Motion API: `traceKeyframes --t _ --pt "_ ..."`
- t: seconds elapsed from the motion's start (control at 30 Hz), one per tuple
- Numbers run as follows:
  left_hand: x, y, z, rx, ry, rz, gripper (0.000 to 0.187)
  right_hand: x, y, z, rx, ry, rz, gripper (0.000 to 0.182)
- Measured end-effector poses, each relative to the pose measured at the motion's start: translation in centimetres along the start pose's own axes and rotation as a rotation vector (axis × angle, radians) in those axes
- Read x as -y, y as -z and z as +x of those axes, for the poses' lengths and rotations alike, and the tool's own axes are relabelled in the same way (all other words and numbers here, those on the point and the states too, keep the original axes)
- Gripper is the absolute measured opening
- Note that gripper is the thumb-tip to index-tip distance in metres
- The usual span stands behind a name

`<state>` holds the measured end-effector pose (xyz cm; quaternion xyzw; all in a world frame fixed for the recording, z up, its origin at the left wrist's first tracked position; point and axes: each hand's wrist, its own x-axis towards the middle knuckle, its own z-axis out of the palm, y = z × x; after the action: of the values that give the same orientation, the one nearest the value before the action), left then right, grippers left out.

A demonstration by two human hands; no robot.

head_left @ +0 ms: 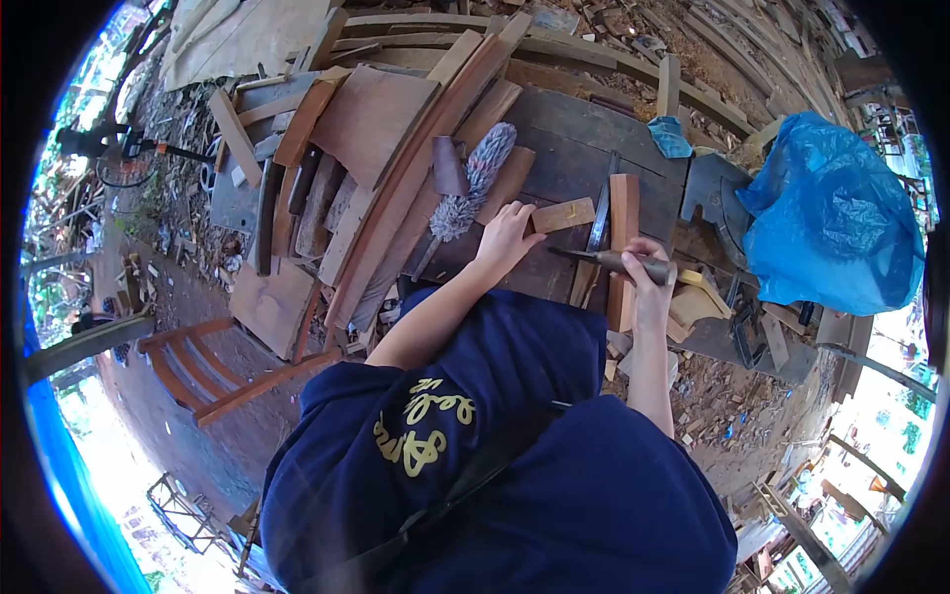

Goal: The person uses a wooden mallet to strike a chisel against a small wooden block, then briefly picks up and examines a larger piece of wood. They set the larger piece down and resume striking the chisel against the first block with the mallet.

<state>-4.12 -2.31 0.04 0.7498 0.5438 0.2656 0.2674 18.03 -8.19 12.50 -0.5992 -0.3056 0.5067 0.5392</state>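
Note:
My left hand is closed around one end of a small rectangular wooden block. Its other end points right, towards an upright-lying reddish wood bar. In my right hand is a chisel with a thick wooden handle; its dark blade points left and crosses above the bar. A thin dark metal strip lies just left of the bar. The hands are apart, both over the dark workbench.
Left of the bench, long curved boards are stacked, with a fluffy grey duster beside them. A blue plastic bag sits at the right. Wood scraps lie near my right hand. A wooden chair-like frame stands lower left.

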Motion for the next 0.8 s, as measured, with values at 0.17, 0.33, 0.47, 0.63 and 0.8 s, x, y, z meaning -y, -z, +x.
traceKeyframes --t 0.17,0.33,0.47,0.63,0.8 --pt "0.1 -0.3 -0.1 -0.018 0.001 -0.023 0.049 -3.3 -0.2 0.0 0.034 0.078 0.218 0.015" --pt "0.3 -0.4 0.0 -0.018 -0.002 -0.03 0.048 -3.7 -2.0 -0.4 -0.049 -0.099 0.055 0.015" --pt "0.4 -0.2 0.1 -0.003 -0.007 -0.025 0.049 -2.3 -1.8 -0.1 -0.028 -0.094 0.072 0.014" --pt "0.4 -0.1 0.1 -0.011 -0.003 -0.009 0.05 3.5 -0.6 -0.5 -0.053 0.148 0.008 0.004" --pt "0.4 0.1 0.2 -0.004 -0.009 -0.003 0.049 5.8 0.2 1.0 0.189 0.479 -0.072 0.005"
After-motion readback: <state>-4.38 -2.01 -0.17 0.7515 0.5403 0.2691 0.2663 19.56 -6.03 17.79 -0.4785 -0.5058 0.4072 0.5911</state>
